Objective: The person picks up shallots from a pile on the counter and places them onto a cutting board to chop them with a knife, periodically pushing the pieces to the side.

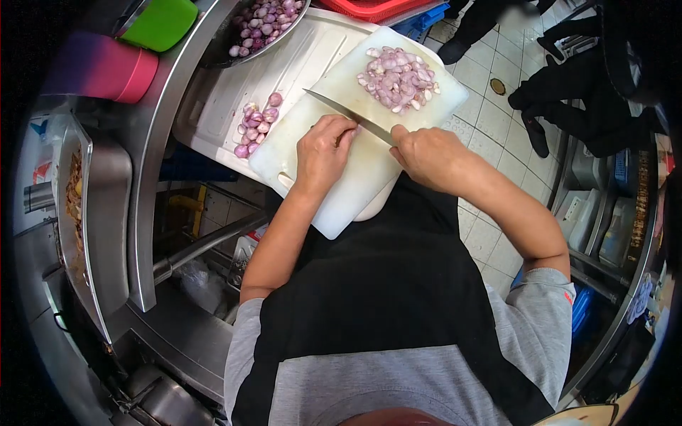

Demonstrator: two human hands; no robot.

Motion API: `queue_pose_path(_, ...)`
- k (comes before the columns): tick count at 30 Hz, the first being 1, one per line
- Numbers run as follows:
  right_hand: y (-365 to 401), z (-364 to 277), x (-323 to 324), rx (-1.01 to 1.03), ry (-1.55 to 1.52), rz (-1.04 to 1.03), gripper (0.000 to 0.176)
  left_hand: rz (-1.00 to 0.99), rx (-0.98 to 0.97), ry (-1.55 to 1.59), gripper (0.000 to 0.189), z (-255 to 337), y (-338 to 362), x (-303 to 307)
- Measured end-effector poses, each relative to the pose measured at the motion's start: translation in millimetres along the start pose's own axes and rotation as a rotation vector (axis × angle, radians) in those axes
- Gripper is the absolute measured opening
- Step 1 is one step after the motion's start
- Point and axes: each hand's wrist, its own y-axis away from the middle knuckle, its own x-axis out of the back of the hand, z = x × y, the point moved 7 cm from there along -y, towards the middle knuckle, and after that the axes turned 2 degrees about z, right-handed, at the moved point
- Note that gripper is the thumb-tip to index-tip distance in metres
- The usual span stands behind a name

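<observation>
A white cutting board (369,167) lies tilted across a white tray (213,117). My right hand (426,156) is wrapped round the handle of a knife (341,110), whose blade reaches left across the board. Just below the blade, my left hand (323,153) is closed, its fingertips pressed together beside the edge; what they hold is too small to name. Beyond the knife, a pile of peeled, cut shallots (399,79) sits at the board's far end. Several unpeeled shallots (257,128) lie on the tray, left of the board.
A metal bowl (291,30) of shallots stands at the tray's far side, near a red basket (366,8). Pink (138,74) and green (160,25) containers are at the upper left, above a deep metal pan (110,213). People in dark clothes stand at the upper right.
</observation>
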Motion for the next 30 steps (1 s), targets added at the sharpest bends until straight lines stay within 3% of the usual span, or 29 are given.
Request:
queue_pose_path(3, -7.0, 1.8, -15.3, 0.003, -0.081, 0.104, 0.020, 0.026, 0.024, 0.052, 0.011, -0.2, -0.2, 1.3)
queue_pose_path(10, -0.6, -5.0, 5.0, -0.004, 0.010, -0.021, 0.021, 0.028, 0.009, 0.045, 0.011, -0.3, 2.5, 0.5)
queue_pose_path(15, -11.2, 2.2, -12.9, 0.015, -0.076, 0.102, 0.025, 0.042, 0.000, 0.039, 0.010, -0.1, 0.8, 1.7)
queue_pose_path(19, -5.7, -1.5, 1.6, 0.028, -0.017, 0.017, 0.024, 0.039, 0.006, 0.040, 0.008, -0.9, 2.2, 0.4)
queue_pose_path(25, -13.8, 2.8, -16.9, -0.006, -0.102, 0.136, 0.024, 0.058, -0.027, 0.022, 0.008, 2.3, -0.3, 3.8)
queue_pose_path(30, -3.6, -7.4, 10.9, 0.004, -0.009, -0.051, 0.025, 0.055, -0.008, 0.025, 0.008, 1.4, 2.9, 2.2)
